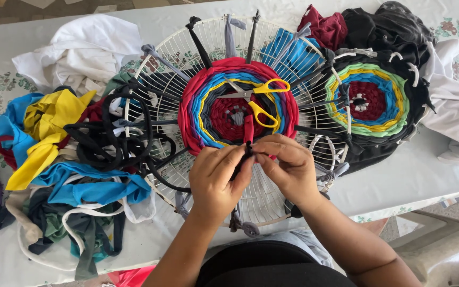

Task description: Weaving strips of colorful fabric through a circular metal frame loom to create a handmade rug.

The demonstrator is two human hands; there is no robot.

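Pale floral tablecloth (415, 175) covers the table under everything. Nearest me, my left hand (216, 180) and right hand (290, 167) meet at the near edge of the woven round; fingertips of both are pinched together on a dark fabric strip (248, 151), thumbs and forefingers closed tight around it. The strip sits right between the two hands, just at the red outer ring of the weave.

White wire fan guard (160, 69) lies flat beneath my hands, serving as a frame, with grey and black strips tied out to its rim. Centred on it, just beyond my fingers, is the round weave (192, 106): red outside, then blue, yellow, dark, red middle. Yellow-handled scissors (264, 103) rest on top of it, blades closed as far as I can tell.

Left: heap of fabric scraps (54, 138), yellow, blue, black, white. Farther right: second round weave (370, 101), green, yellow, blue and red rings, edged in black. Beyond it, dark and maroon clothes (378, 26).
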